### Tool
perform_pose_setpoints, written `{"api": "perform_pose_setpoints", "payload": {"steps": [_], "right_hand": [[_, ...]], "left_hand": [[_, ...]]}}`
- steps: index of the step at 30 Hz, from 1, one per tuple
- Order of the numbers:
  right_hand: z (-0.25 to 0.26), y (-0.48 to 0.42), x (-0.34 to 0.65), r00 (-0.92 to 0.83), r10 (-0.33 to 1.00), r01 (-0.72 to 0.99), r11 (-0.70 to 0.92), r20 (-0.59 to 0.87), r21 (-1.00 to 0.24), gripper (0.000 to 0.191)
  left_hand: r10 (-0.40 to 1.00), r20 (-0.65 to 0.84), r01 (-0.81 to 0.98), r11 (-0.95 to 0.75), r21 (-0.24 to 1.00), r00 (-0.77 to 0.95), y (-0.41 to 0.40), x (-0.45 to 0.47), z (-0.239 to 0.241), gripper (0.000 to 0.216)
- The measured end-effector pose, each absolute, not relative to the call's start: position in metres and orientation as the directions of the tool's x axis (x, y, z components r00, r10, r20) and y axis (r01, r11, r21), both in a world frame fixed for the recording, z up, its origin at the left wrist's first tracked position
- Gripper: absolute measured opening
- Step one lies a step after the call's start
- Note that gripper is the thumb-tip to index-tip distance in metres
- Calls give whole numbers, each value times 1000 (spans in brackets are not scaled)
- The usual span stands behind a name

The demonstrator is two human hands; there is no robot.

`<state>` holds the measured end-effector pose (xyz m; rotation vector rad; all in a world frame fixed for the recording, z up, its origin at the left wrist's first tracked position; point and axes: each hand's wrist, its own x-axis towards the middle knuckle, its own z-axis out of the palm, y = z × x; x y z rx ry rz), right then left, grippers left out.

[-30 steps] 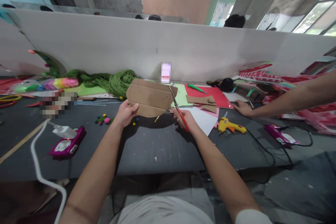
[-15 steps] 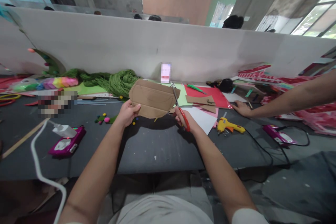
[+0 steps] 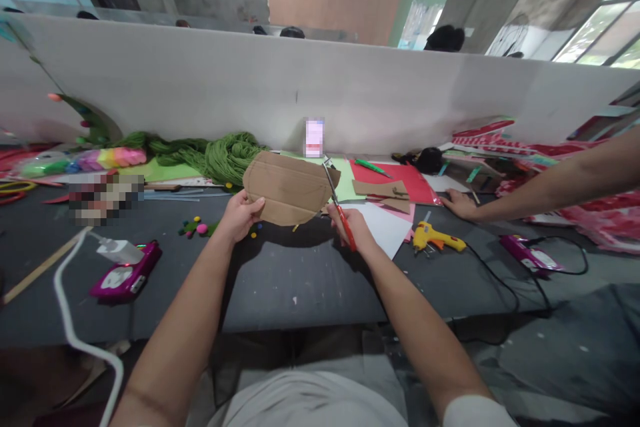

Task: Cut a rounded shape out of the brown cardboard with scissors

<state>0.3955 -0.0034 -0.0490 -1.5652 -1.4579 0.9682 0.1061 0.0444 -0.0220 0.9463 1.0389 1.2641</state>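
Head view: left hand pinches the lower-left edge of the cardboard piece, fingers closed on it, holding it above the dark table. Right hand is closed around the red handles of the scissors, blades at the cardboard's right edge. Cardboard looks light, stiff, creased across, likely bends at the folds; best held at an edge away from the blades. Its long axis runs left-right, rounded corners, flat face tilted toward the camera. Scissors point up and away. Yellow glue gun lies well right; another person's hand rests beyond.
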Motion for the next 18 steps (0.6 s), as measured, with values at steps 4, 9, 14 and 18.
{"api": "perform_pose_setpoints", "payload": {"steps": [4,9,14,18], "right_hand": [[-49,-2,398,50,999,398,-38,-19,-917,71],[-43,-5,398,-31,999,336,40,32,-941,72],[-47,-3,400,5,1000,383,-2,-1,-924,70],[-54,1,401,53,998,399,-53,-35,-915,71]], "left_hand": [[996,-87,-275,87,958,11,44,105,-21,52],[996,-71,-249,82,965,55,47,104,-27,50],[994,-82,-250,98,963,73,48,104,-30,50],[993,-98,-252,110,961,60,46,106,-26,51]]}}
